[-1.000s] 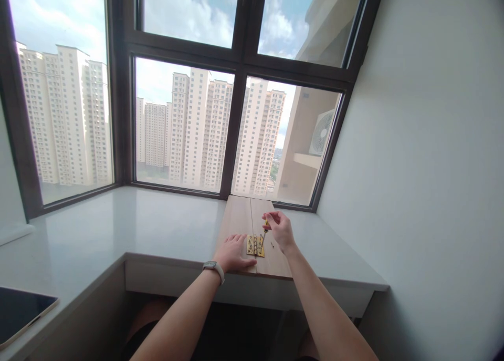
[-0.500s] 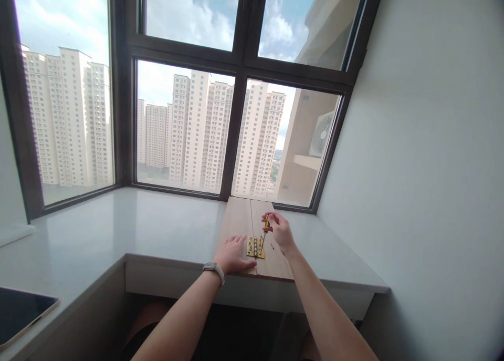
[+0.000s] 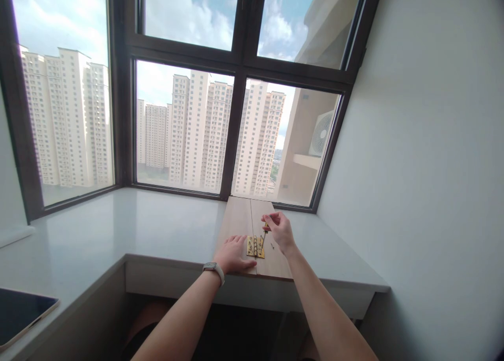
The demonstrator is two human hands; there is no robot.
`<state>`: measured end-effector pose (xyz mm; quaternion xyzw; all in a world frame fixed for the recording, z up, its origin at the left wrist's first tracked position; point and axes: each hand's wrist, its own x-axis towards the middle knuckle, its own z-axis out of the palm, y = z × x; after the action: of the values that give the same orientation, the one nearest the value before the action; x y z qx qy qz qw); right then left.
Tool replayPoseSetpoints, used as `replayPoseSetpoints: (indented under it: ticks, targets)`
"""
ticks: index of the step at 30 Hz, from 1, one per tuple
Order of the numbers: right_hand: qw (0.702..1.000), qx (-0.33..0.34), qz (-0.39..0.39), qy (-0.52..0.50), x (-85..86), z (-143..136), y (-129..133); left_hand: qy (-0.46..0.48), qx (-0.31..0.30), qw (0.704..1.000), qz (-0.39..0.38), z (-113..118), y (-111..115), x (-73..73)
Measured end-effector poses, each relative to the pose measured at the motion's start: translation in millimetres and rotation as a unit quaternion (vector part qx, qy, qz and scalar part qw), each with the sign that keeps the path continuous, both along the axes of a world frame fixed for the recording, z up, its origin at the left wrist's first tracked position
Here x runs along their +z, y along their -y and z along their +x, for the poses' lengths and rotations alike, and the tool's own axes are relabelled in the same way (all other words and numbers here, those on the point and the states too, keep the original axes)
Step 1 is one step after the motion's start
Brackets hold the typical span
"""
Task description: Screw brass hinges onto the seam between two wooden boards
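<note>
A gold-coloured hinge lies opened flat across the seam between two wooden boards. My right hand grips the handle of a screwdriver, whose shaft slants down to the hinge's right leaf. The tip is too small to make out exactly. Flat on the left board, my left hand rests with its fingers stretched out beside the hinge's left edge. On the right board, a loose screw lies to the right of the hinge.
The boards lie on a white sill-like counter beneath a dark-framed window. At the lower left, a dark-screened tablet-like device lies on the counter. A white wall rises on the right.
The fingers of my right hand have shifted slightly around the screwdriver handle, covering more of it. My left hand and the hinge stay in place.
</note>
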<state>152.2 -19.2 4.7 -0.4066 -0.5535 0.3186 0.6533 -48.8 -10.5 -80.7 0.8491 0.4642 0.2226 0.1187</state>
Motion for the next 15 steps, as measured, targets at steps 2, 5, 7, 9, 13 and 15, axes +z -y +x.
replayPoseSetpoints:
  ticks: [2,5,7,9,13,15]
  targets:
    - [1.000,-0.002,-0.003,0.006,-0.1,0.2,0.7,0.001,0.002,1.000,-0.002,0.8,0.3,0.5]
    - [1.000,-0.003,-0.008,0.014,-1.2,2.0,0.3,0.004,0.003,1.000,-0.006,1.7,1.5,1.6]
    - [1.000,0.002,-0.011,0.018,-2.6,3.8,-0.8,0.005,0.002,1.000,-0.005,1.7,2.1,2.0]
    - [1.000,0.008,-0.009,0.021,-4.3,5.5,-2.2,0.008,0.000,1.000,-0.002,1.3,2.3,2.1]
    - [1.000,0.006,0.008,0.026,-6.8,6.8,-4.2,0.010,0.002,1.000,0.000,0.8,2.6,1.8]
    - [1.000,-0.001,0.013,0.023,-6.9,6.2,-4.4,0.009,0.002,1.000,-0.002,0.9,2.9,2.2]
